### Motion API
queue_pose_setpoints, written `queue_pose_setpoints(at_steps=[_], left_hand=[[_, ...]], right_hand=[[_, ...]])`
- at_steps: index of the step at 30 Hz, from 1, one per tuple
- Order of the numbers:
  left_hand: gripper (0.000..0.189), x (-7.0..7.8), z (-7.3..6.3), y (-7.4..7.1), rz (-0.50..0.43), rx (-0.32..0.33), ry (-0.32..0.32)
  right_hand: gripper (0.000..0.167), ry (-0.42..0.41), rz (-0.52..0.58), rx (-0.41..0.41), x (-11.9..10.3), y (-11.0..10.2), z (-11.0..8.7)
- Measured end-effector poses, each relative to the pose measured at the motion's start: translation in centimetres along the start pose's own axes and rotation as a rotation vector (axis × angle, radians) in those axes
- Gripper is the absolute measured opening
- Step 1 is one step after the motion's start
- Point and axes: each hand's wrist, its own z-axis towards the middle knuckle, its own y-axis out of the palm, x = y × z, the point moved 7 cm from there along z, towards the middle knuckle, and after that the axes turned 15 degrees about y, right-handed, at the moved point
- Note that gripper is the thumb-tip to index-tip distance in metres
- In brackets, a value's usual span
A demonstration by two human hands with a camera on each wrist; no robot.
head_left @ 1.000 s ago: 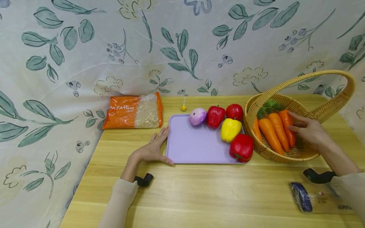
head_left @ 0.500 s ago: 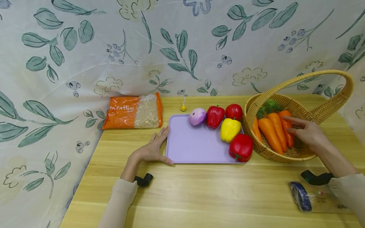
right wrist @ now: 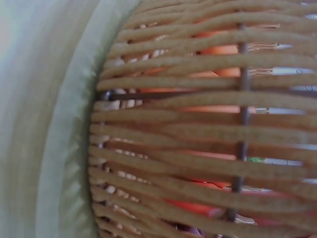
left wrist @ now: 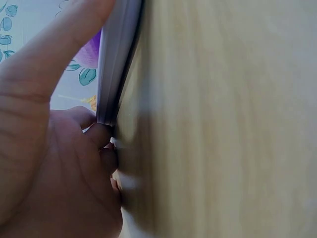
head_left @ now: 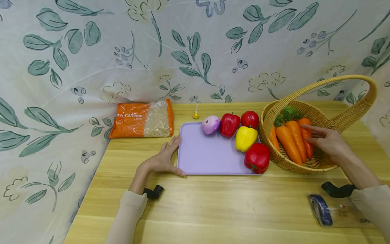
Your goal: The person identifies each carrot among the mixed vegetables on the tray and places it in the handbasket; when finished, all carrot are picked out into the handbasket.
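In the head view my left hand (head_left: 163, 158) lies with spread fingers along the left edge of the lilac tray (head_left: 210, 159), its thumb near the front corner. The left wrist view shows thumb and fingers against the tray's rim (left wrist: 111, 64). My right hand (head_left: 332, 144) reaches over the wicker basket (head_left: 283, 162), its extended fingers touching the right side of a red-orange carrot (head_left: 307, 140). Beside it lie several orange carrots (head_left: 289, 144) and green broccoli-like vegetables (head_left: 287, 113). The right wrist view holds only the basket's weave (right wrist: 198, 124), with orange showing through; that hand is hidden there.
A purple onion (head_left: 211, 124), red peppers (head_left: 230, 124), a yellow pepper (head_left: 246, 139) and a tomato (head_left: 250, 120) sit on the tray's right part. An orange bag (head_left: 141, 119), a lollipop (head_left: 196, 115) and a spaghetti packet (head_left: 338, 213) lie on the table.
My right hand has shifted slightly left with the red-orange carrot, and the basket sits a touch further left. The left hand has not moved.
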Motion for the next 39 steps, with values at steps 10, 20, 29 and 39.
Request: queue_pose_setpoints(at_steps=[10, 20, 29, 39], left_hand=[[0.144, 0.0, 0.0, -0.1, -0.013, -0.005, -0.01], [0.143, 0.2, -0.4, -0.5, 0.014, -0.004, -0.008], [0.113, 0.8, -2.1, -1.9, -0.017, 0.041, -0.035], [0.074, 3.9, -3.4, -5.2, 0.134, 0.226, -0.062]], right_hand=[[0.072, -0.024, -0.052, -0.056, -0.6, 0.0, -0.7], [0.078, -0.019, -0.054, -0.159, -1.1, 0.6, -1.3], [0.079, -0.044, -0.084, -0.118, -2.9, -0.1, -4.4], [0.056, -0.336, -0.15, 0.108, -8.1, 3.6, -10.9]])
